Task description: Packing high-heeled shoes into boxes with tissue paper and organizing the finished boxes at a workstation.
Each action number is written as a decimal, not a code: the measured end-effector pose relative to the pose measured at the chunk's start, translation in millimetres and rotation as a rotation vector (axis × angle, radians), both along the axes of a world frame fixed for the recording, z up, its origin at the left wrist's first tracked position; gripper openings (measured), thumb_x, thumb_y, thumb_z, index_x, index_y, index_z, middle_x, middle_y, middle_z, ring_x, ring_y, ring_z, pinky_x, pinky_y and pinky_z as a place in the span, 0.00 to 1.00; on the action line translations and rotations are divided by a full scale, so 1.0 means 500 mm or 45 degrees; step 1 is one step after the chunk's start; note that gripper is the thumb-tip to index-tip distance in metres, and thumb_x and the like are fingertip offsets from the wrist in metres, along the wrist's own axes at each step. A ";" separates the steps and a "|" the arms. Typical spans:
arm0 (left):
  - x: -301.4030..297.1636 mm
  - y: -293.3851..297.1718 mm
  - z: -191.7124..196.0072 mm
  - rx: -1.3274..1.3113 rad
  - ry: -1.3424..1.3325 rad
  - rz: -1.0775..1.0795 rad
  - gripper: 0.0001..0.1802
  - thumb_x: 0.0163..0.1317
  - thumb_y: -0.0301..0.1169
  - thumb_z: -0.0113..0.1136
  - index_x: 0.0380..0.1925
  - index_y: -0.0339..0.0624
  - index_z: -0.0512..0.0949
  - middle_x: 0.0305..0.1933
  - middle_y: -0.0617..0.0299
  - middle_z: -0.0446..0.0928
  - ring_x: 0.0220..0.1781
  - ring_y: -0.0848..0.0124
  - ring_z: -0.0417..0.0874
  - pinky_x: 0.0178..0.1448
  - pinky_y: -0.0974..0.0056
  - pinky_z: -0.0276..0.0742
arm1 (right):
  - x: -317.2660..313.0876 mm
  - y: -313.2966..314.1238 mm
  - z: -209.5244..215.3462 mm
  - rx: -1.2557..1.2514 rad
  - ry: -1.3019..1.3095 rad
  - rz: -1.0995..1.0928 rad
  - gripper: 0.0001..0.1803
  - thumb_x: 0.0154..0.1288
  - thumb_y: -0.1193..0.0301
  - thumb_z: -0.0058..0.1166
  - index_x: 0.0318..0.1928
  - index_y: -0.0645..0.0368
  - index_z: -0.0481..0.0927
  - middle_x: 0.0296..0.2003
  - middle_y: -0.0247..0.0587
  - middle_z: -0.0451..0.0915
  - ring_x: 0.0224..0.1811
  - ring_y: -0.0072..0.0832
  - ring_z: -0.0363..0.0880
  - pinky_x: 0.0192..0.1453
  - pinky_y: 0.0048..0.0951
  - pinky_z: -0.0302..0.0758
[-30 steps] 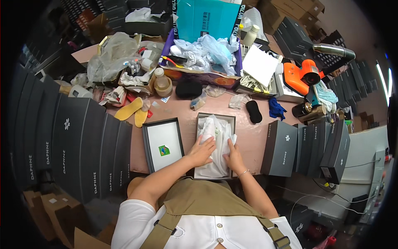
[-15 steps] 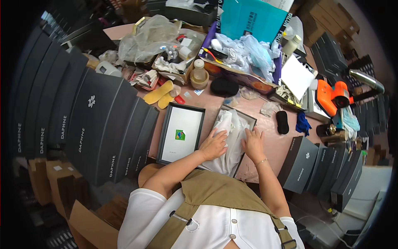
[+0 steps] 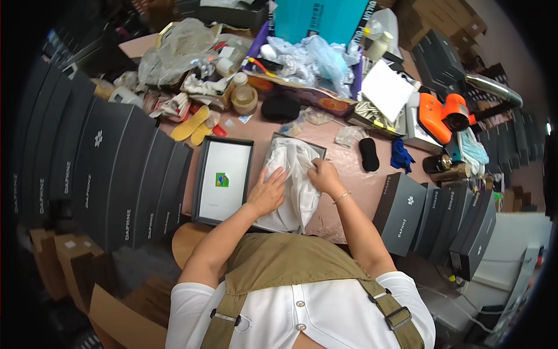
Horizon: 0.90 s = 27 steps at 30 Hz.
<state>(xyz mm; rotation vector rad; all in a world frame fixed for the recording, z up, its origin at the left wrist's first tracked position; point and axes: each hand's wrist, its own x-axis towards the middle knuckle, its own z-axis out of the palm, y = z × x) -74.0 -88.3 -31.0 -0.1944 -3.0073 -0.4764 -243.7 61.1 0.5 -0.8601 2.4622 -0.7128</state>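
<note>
I see white crumpled wrapping paper (image 3: pixel 293 186) filling one open shoe box (image 3: pixel 317 152) mid-table, spilling over its near edge. My left hand (image 3: pixel 267 193) lies flat and open on the paper; my right hand (image 3: pixel 324 176) pinches a fold of it. One lid (image 3: pixel 224 181) just left, two yellow insoles (image 3: pixel 195 125) beyond.

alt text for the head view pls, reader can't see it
Both hands, left hand and right hand, press on white wrapping in an open box on a cluttered table. The box lid lies on the left.
</note>
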 end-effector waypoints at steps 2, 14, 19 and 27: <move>-0.005 0.004 0.009 -0.020 -0.047 -0.025 0.17 0.52 0.40 0.60 0.38 0.39 0.77 0.63 0.55 0.64 0.72 0.59 0.53 0.70 0.39 0.45 | -0.007 0.016 0.026 0.012 0.037 -0.053 0.19 0.49 0.67 0.53 0.42 0.65 0.80 0.31 0.61 0.80 0.38 0.53 0.80 0.45 0.43 0.75; -0.008 0.025 0.056 0.465 0.002 0.008 0.27 0.54 0.43 0.60 0.50 0.35 0.74 0.64 0.46 0.61 0.70 0.51 0.55 0.70 0.40 0.45 | -0.011 0.104 0.160 -0.897 -0.191 -0.561 0.13 0.58 0.73 0.51 0.43 0.66 0.78 0.35 0.39 0.80 0.37 0.23 0.75 0.43 0.25 0.72; -0.021 0.096 0.219 2.973 -0.726 0.165 0.34 0.64 0.57 0.46 0.56 0.39 0.68 0.53 0.52 0.74 0.50 0.58 0.78 0.50 0.56 0.77 | 0.039 0.028 0.184 -1.069 -0.061 -0.575 0.10 0.61 0.72 0.55 0.39 0.66 0.77 0.34 0.37 0.78 0.37 0.22 0.74 0.42 0.24 0.71; 0.017 0.052 0.160 3.107 -0.145 0.584 0.35 0.64 0.58 0.43 0.62 0.44 0.62 0.60 0.58 0.69 0.61 0.63 0.72 0.63 0.56 0.69 | 0.207 0.020 0.247 -0.652 0.148 0.587 0.08 0.57 0.70 0.59 0.32 0.62 0.76 0.26 0.46 0.73 0.29 0.42 0.75 0.36 0.37 0.72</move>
